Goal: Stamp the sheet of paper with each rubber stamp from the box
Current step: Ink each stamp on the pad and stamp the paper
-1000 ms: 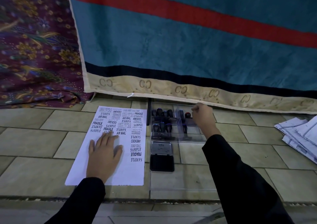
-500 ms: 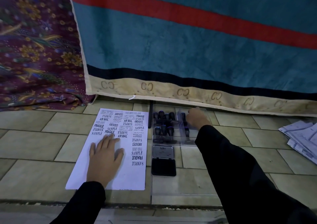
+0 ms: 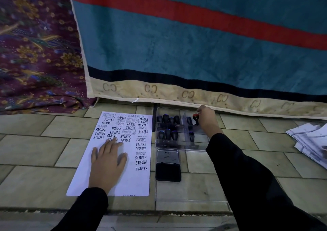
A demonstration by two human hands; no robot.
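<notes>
A white sheet of paper (image 3: 129, 176) lies on the tiled floor, its upper half covered with black stamp prints. My left hand (image 3: 108, 161) presses flat on the sheet with fingers spread. To the right stands a clear plastic box (image 3: 182, 147) with several dark-handled rubber stamps (image 3: 168, 133) in it. My right hand (image 3: 207, 119) reaches into the box's far right corner and grips a red-topped stamp (image 3: 195, 118). An open black ink pad (image 3: 168, 172) lies just in front of the box.
A teal blanket (image 3: 194, 54) with a red stripe hangs down to the floor right behind the box. Patterned purple cloth (image 3: 35, 54) fills the left. A pile of loose papers (image 3: 311, 140) lies at the far right. The box's clear lid (image 3: 191, 195) lies flat in front of the ink pad.
My right hand dipped into the middle of the box, then moved back to the far right corner, where it now holds the red-topped stamp. The left hand stayed on the paper.
</notes>
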